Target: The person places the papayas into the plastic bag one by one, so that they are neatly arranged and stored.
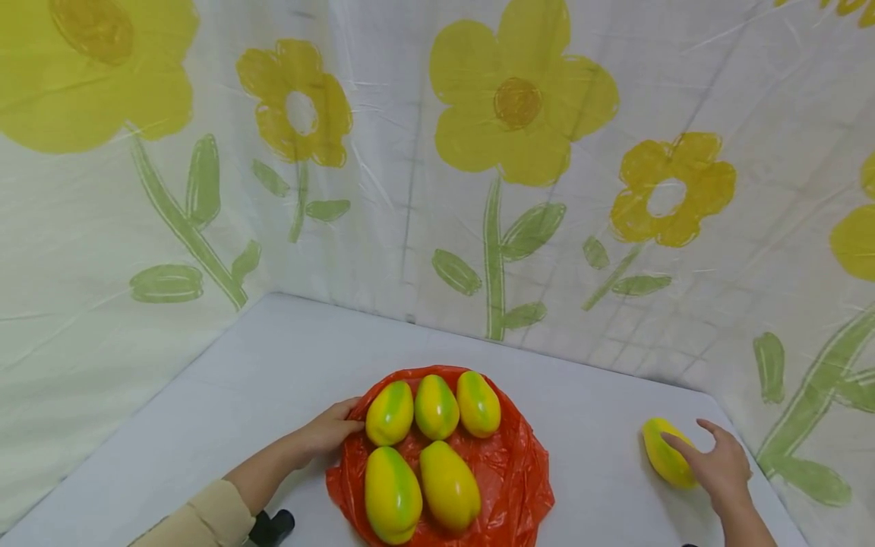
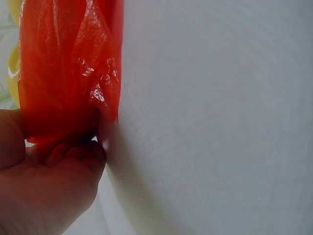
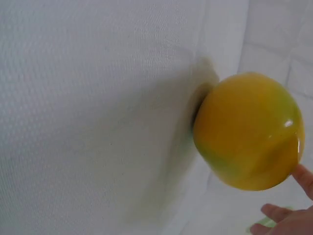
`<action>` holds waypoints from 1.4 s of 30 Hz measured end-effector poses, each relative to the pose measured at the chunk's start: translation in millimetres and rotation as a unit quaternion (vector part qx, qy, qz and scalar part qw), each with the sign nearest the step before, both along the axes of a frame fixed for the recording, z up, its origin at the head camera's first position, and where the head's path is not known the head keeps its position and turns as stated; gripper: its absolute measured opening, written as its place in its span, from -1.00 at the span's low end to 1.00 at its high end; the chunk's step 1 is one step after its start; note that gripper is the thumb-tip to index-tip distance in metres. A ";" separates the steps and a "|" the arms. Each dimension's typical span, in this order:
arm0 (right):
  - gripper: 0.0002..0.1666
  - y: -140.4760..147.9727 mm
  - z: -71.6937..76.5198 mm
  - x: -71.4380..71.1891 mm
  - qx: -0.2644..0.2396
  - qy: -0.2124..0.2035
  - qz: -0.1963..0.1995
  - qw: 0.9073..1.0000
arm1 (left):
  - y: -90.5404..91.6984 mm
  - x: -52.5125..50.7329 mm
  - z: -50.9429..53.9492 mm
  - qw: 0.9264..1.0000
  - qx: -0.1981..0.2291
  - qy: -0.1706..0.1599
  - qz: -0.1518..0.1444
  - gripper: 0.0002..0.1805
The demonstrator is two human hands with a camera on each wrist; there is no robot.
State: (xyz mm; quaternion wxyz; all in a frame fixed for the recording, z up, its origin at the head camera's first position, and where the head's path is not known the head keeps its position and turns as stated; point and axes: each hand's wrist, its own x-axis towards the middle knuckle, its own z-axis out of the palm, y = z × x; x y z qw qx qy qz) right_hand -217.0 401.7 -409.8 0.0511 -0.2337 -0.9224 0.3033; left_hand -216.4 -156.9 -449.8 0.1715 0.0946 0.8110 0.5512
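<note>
A red plastic bag (image 1: 506, 486), spread out round with its edge turned down, lies at the front middle of the table. Several yellow papayas with green streaks sit in it, one (image 1: 450, 486) at the front and another (image 1: 478, 404) at the back right. My left hand (image 1: 331, 433) pinches the bag's left edge; in the left wrist view the thumb and curled fingers hold the red plastic (image 2: 63, 73). At the right, a single papaya (image 1: 668, 453) rests on the table. Beside it is my right hand (image 1: 718, 463), thumb and fingers spread apart, not gripping it.
The white table (image 1: 581, 425) reaches back to a hanging white sheet (image 1: 383, 228) painted with yellow flowers. A small black object (image 1: 276, 526) shows by the left sleeve (image 1: 205, 516) at the bottom.
</note>
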 end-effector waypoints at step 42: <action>0.17 4.1 -23.5 -13.1 -0.072 -0.104 0.062 0.990 | 0.8 0.8 1.5 1.000 -0.010 0.000 0.010 -0.60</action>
